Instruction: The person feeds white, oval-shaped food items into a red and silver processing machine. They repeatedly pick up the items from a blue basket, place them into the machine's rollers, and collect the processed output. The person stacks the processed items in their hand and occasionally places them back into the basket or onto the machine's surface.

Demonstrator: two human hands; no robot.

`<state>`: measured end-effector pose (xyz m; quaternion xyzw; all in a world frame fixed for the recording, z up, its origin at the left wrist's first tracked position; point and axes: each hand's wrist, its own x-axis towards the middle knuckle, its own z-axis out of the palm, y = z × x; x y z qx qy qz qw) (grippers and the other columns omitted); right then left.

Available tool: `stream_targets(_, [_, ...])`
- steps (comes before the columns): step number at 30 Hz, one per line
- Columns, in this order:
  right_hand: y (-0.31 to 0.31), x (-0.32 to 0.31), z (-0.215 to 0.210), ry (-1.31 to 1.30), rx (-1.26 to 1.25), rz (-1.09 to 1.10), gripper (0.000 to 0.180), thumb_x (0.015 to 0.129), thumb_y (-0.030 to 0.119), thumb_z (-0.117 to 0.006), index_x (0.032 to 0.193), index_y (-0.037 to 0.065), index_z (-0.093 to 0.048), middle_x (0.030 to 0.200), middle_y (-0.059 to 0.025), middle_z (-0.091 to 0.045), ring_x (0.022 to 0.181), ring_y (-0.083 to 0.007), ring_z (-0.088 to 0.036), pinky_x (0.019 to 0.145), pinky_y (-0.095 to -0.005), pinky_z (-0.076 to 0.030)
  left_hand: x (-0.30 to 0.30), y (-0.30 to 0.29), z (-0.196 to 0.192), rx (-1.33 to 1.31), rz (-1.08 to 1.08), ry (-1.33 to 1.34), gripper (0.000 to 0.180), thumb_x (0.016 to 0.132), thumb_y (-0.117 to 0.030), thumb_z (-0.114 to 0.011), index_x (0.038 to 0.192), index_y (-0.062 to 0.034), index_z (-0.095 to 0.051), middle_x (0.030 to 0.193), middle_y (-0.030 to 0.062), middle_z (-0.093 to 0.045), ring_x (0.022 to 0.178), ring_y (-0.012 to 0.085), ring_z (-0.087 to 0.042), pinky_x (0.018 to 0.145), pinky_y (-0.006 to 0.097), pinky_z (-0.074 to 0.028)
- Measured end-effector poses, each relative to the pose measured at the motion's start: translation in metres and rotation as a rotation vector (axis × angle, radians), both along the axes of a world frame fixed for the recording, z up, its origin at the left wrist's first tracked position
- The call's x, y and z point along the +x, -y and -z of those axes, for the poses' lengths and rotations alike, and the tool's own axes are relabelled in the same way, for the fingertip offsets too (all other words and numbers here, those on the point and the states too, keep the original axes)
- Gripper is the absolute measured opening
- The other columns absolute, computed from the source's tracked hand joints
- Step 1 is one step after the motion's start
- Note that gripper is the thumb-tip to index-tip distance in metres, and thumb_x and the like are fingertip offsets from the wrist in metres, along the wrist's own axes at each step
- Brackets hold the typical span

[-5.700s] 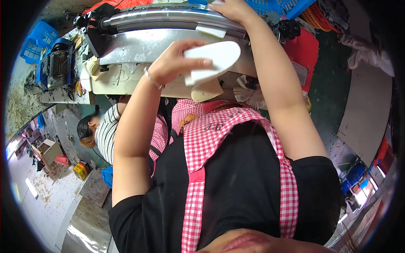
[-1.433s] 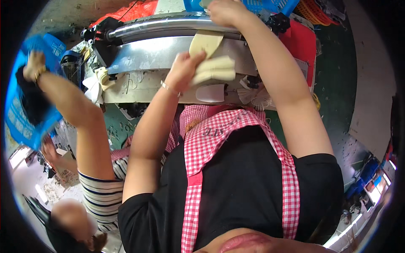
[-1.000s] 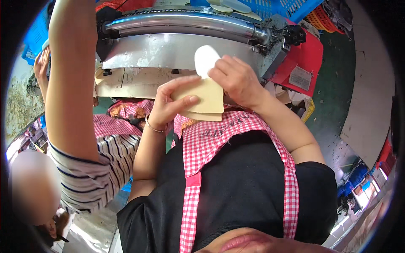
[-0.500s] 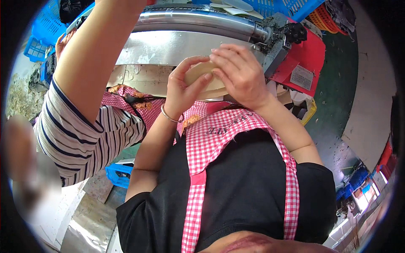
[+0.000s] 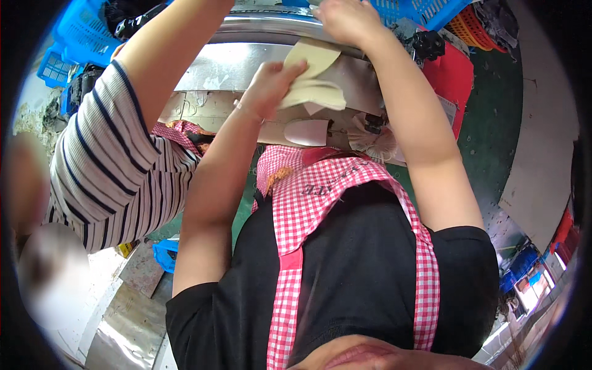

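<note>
My left hand [image 5: 269, 88] is closed on several cream-coloured, thin flexible pieces [image 5: 315, 93], pinched at their left edge between thumb and fingers. One piece [image 5: 316, 57] fans upward over the metal plate; the others curve to the right. My right hand [image 5: 349, 22] reaches to the far side, over the metal roller [image 5: 265, 26] of a machine. Its fingers are blurred near the upper edge, and whether they hold anything is hidden. A white round-ended flat piece [image 5: 306, 132] lies on the near ledge, below the cream pieces.
The machine's shiny plate [image 5: 225, 65] spans the front. A black knob [image 5: 428, 44] and red panel [image 5: 445, 74] stand right. Blue baskets [image 5: 83, 37] lie far left, an orange basket [image 5: 470, 31] far right. Another person's arm [image 5: 169, 58] in a striped sleeve crosses on the left.
My hands have moved apart. The right one let go of the cream pieces and went up past the roller; the left keeps them, now fanned out. The other person's arm shifted slightly.
</note>
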<state>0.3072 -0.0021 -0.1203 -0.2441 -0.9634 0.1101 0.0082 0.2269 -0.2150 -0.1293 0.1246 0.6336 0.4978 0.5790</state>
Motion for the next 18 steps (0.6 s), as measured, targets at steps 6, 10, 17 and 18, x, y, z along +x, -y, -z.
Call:
stream_targets(6, [-0.015, -0.022, 0.027, -0.141, -0.326, 0.147, 0.032, 0.094, 0.026, -0.057, 0.102, 0.0, -0.074, 0.098, -0.0224, -0.073, 0.093, -0.0409, -0.069, 0.092, -0.0511, -0.051, -0.016, 0.036, -0.031, 0.336, 0.265, -0.087, 0.052, 0.091, -0.023, -0.075, 0.132, 0.0029, -0.058, 0.112, 0.0091, -0.07, 0.096, 0.0122, -0.069, 0.084, 0.027, -0.056])
stream_targets(10, [0.049, 0.029, -0.007, -0.604, -0.171, -0.041, 0.025, 0.08, -0.001, -0.063, 0.104, 0.005, -0.069, 0.097, -0.0153, -0.064, 0.098, -0.0368, -0.064, 0.085, -0.0446, -0.052, -0.038, 0.106, -0.017, 0.219, 0.46, -0.004, 0.054, 0.092, -0.013, -0.073, 0.139, 0.0036, -0.053, 0.118, 0.0084, -0.069, 0.101, 0.0141, -0.069, 0.089, 0.03, -0.056])
stream_targets(17, [0.106, 0.067, -0.001, -0.29, 0.096, -0.199, 0.004, 0.081, 0.01, -0.064, 0.082, 0.009, -0.068, 0.092, -0.0069, -0.062, 0.096, -0.0252, -0.063, 0.081, -0.0391, -0.051, -0.037, 0.087, -0.023, 0.079, 0.192, 0.14, 0.037, 0.1, -0.014, -0.064, 0.129, 0.0064, -0.061, 0.11, 0.0071, -0.072, 0.092, 0.0114, -0.069, 0.079, 0.027, -0.056])
stream_targets(18, [0.089, 0.057, -0.01, -0.27, 0.184, -0.161, 0.005, 0.082, 0.011, -0.064, 0.082, 0.009, -0.068, 0.093, -0.0068, -0.062, 0.098, -0.0248, -0.062, 0.081, -0.039, -0.05, -0.039, 0.072, -0.024, 0.069, 0.219, 0.11, 0.037, 0.099, -0.016, -0.065, 0.128, 0.0065, -0.061, 0.108, 0.0075, -0.072, 0.09, 0.0109, -0.069, 0.078, 0.027, -0.056])
